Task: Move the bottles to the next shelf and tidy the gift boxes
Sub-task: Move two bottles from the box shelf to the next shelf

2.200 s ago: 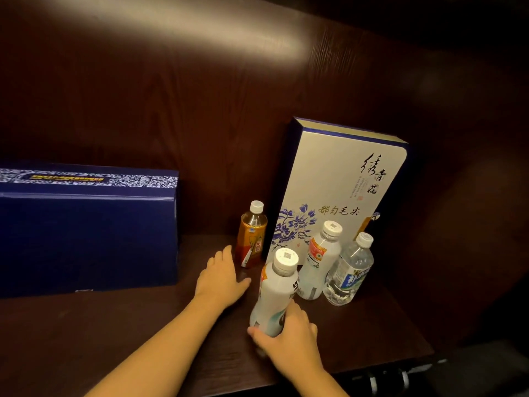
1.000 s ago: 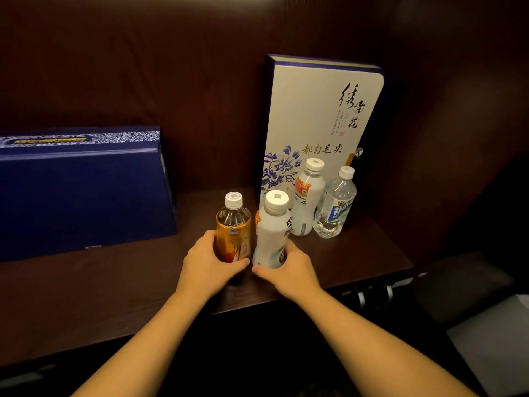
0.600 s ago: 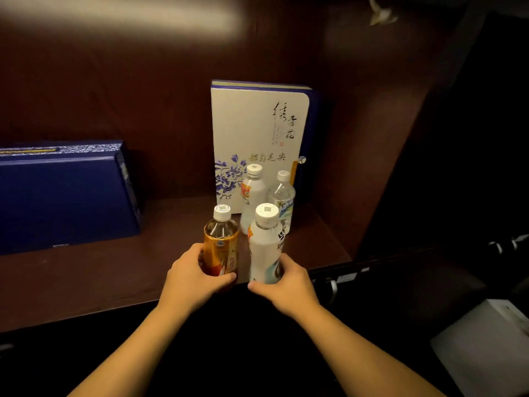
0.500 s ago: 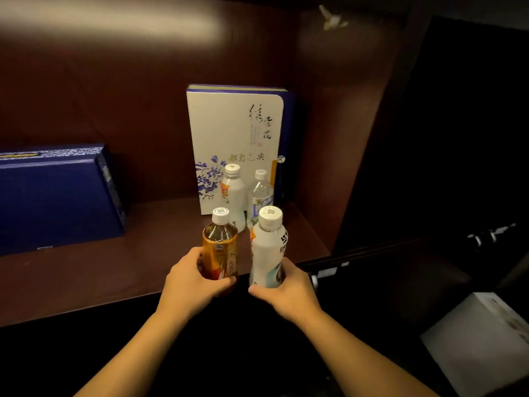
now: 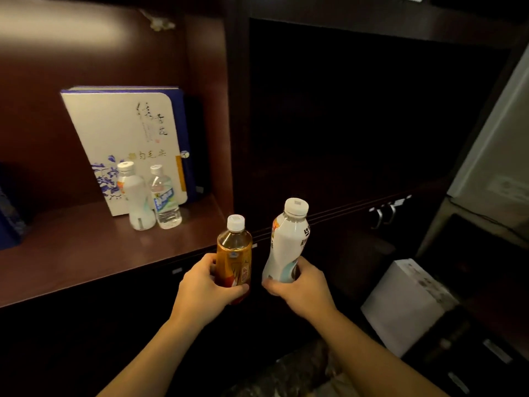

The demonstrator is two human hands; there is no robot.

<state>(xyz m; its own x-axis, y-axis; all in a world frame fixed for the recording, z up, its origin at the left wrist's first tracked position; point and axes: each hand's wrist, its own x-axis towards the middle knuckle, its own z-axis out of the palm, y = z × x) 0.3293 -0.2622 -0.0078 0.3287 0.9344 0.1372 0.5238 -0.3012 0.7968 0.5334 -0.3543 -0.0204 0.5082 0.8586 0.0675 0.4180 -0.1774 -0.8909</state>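
Note:
My left hand [image 5: 204, 290] grips an amber tea bottle [image 5: 234, 250] with a white cap. My right hand [image 5: 302, 287] grips a white drink bottle [image 5: 287, 242]. Both bottles are upright in the air, in front of the divider between the lit left shelf [image 5: 86, 253] and the dark shelf [image 5: 343, 179] to its right. On the left shelf a second white bottle [image 5: 137, 196] and a clear water bottle [image 5: 164, 196] stand before an upright white gift box [image 5: 126, 130] with blue flowers. A dark blue gift box [image 5: 10, 219] shows only at the left edge.
A vertical wooden divider [image 5: 229, 110] separates the two shelves. Metal cabinet handles [image 5: 385, 214] sit below the right shelf. A white carton [image 5: 406, 305] rests low on the right, with a pale wall [image 5: 498, 156] beyond it.
Both hands have lifted the amber and white bottles off the left shelf and carried them rightward. The view has swung right, bringing the dark shelf into sight.

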